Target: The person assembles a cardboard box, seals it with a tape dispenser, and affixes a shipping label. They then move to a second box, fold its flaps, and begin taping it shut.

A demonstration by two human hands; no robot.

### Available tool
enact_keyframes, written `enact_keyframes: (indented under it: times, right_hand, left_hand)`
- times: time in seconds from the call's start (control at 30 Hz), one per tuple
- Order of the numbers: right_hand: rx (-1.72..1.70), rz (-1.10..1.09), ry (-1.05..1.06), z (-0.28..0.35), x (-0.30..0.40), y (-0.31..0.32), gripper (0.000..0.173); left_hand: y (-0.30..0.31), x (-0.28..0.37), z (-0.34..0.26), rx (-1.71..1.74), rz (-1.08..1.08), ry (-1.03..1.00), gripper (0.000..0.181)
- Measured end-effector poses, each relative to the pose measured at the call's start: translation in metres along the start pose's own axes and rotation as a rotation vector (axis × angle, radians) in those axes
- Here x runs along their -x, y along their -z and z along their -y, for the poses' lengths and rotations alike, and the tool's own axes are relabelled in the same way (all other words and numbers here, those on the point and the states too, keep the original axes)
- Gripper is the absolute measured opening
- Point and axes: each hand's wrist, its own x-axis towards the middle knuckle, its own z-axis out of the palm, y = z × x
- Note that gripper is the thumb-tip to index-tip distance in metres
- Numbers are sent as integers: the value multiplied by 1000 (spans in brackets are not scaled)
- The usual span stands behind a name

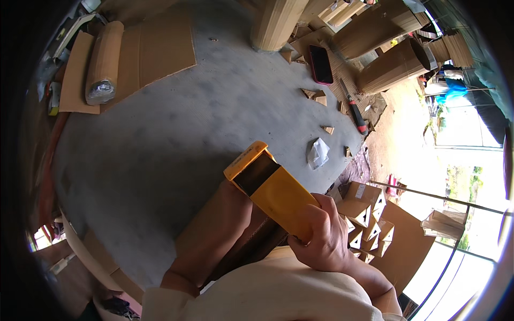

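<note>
A long yellow boxlike object, with a raised end and a dark section beside it, is held at a slant in front of my body. My right hand is closed around its lower end, the thumb lying across the top face. Behind its upper end is my left hand; the fingers are hidden under the object, so their grip does not show. Beneath both hands lies a grey worktop, and a crumpled piece of clear plastic rests on it to the right.
A red-and-black-handled knife, a phone and several cardboard scraps lie at the right. A wrapped cardboard roll rests on a cardboard sheet at upper left. Upright cardboard stands at the back; folded cartons are stacked lower right.
</note>
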Motion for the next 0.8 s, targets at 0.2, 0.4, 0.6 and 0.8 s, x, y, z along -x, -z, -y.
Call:
enact_keyframes:
  times: [0.2,0.4,0.6,0.8]
  right_hand:
    - [188,299,-127,10,37,64,78]
    - [216,329,-105,2,56,69,80]
    - [200,444,-188,1,46,51,76]
    - [274,451,-179,-3,53,44,78]
  left_hand:
    - [-15,9,-39,-338,130,322,28]
    - [-5,1,-7,-362,7,136,23]
    - [8,-8,9,-828,149,-38,29]
    - [13,-13,31,-933,143,92,61]
